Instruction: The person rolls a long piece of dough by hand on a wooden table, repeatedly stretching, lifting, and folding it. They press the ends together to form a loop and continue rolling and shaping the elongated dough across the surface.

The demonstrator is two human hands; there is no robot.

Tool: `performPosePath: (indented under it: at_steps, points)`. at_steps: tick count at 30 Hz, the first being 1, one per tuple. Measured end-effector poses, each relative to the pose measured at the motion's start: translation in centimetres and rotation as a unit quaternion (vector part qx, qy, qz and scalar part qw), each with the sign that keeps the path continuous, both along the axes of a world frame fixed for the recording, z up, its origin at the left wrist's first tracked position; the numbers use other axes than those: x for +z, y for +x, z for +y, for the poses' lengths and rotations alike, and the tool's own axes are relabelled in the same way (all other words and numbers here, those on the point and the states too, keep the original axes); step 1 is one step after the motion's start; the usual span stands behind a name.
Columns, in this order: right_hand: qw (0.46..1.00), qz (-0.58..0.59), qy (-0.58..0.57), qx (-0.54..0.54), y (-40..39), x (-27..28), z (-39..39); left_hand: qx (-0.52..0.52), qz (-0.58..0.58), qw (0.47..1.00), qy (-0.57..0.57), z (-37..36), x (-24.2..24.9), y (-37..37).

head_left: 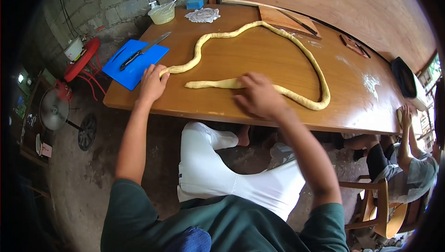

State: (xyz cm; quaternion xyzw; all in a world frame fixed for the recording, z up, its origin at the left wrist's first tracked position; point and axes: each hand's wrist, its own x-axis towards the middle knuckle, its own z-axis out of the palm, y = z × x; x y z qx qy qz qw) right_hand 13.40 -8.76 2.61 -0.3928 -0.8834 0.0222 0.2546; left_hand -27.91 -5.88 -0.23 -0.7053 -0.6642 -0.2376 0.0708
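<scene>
A long rope of pale yellow dough (322,78) winds in a big loop over the wooden table (250,62). At its left end, beside the blue cutting board, my left hand (153,84) has thumb and fingers closed around the dough tip. My right hand (260,95) lies over the other stretch near the front edge, blurred by motion, with the dough passing beneath it; its fingers are partly smeared. The free end of that stretch points left, a little right of my left hand.
On the blue board (118,73) rests a black-handled knife (139,56). Behind are a bowl with a whisk (162,15), a crumpled cloth (203,15), a blue sponge (194,4) and a wooden board (287,20). Another person (408,168) sits at the far right.
</scene>
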Motion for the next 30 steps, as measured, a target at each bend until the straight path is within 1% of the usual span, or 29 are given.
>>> performPosePath:
  at_steps: [1,2,4,5,6,7,8,9,10,12,13,15,16,18,19,21,22,23,24,26,28,29,30]
  points:
    - [1.000,0.003,0.023,-0.002,-3.1,-1.0,0.9,-0.003,0.000,1.000,0.002,-0.1,0.2,0.9]
    - [0.999,0.007,0.047,-0.003,-5.9,-1.9,1.8,0.005,-0.034,0.999,0.001,-0.9,0.6,2.0]
    - [0.999,0.012,0.044,-0.017,-10.7,-2.6,3.3,0.022,-0.098,0.995,-0.005,-1.9,1.2,3.2]
    - [0.999,0.013,0.040,-0.013,-12.6,-2.6,3.1,-0.023,-0.119,0.991,0.053,-1.8,0.6,2.9]
    - [0.999,0.019,0.023,0.030,-14.5,-2.7,2.8,-0.013,-0.118,0.992,0.049,-1.6,0.0,2.4]
    - [0.997,0.026,0.006,0.076,-16.1,-2.8,2.4,-0.013,-0.193,0.980,0.041,-1.3,-0.2,1.9]
    - [0.996,0.031,0.001,0.088,-17.7,-3.0,1.9,-0.013,-0.265,0.964,0.035,-1.1,-0.3,1.2]
    - [0.991,0.042,0.012,0.127,-19.1,-3.2,1.6,-0.030,-0.310,0.950,0.020,-0.9,-0.5,0.7]
    - [0.985,0.053,0.022,0.165,-20.2,-3.3,1.2,-0.052,-0.322,0.945,0.028,-1.0,-0.4,0.4]
    - [0.984,0.044,0.012,0.171,-21.6,-2.9,1.0,-0.063,-0.374,0.925,0.010,-0.9,-0.7,0.0]
    - [0.986,0.053,0.018,0.155,-21.7,-2.8,0.9,-0.059,-0.371,0.927,0.009,-1.1,-0.8,0.1]
    - [0.988,0.063,0.027,0.138,-21.7,-3.1,1.3,-0.069,-0.406,0.911,-0.004,-1.5,-0.7,0.1]
    - [0.988,0.063,0.025,0.140,-21.9,-3.2,1.2,-0.067,-0.406,0.911,-0.005,-1.8,-0.7,-0.1]
    - [0.988,0.071,0.050,0.128,-21.3,-3.3,1.1,-0.027,-0.362,0.931,0.023,-1.9,-0.7,0.0]
    - [0.990,0.067,0.049,0.114,-21.0,-3.3,1.0,-0.054,-0.353,0.932,0.063,-1.2,-1.6,-0.5]
    - [0.988,0.071,0.054,0.124,-20.6,-3.5,0.9,-0.038,-0.329,0.943,0.045,-1.0,-1.7,-0.4]
    - [0.986,0.069,0.073,0.130,-19.7,-3.2,0.7,-0.053,-0.304,0.949,0.071,-1.3,-1.5,0.2]
    - [0.991,0.028,0.045,0.122,-17.8,-2.2,0.5,-0.049,-0.245,0.963,0.097,-2.0,-0.9,1.2]
    - [0.993,-0.012,0.015,0.115,-16.0,-1.3,0.3,-0.033,-0.210,0.973,0.084,-2.8,0.2,2.3]
    - [0.998,-0.014,-0.023,0.053,-10.4,-0.6,1.6,-0.090,-0.063,0.971,0.210,-4.0,1.1,4.0]
    - [0.983,-0.092,-0.149,-0.046,-2.7,1.7,3.6,-0.158,-0.035,0.973,0.165,-5.7,1.7,6.8]
    - [0.973,-0.105,-0.170,-0.112,1.9,2.0,4.7,-0.221,-0.088,0.963,0.127,-6.3,1.0,8.5]
    - [0.946,-0.144,-0.202,-0.208,6.0,3.9,4.3,-0.237,-0.058,0.966,0.086,-6.9,0.3,10.1]
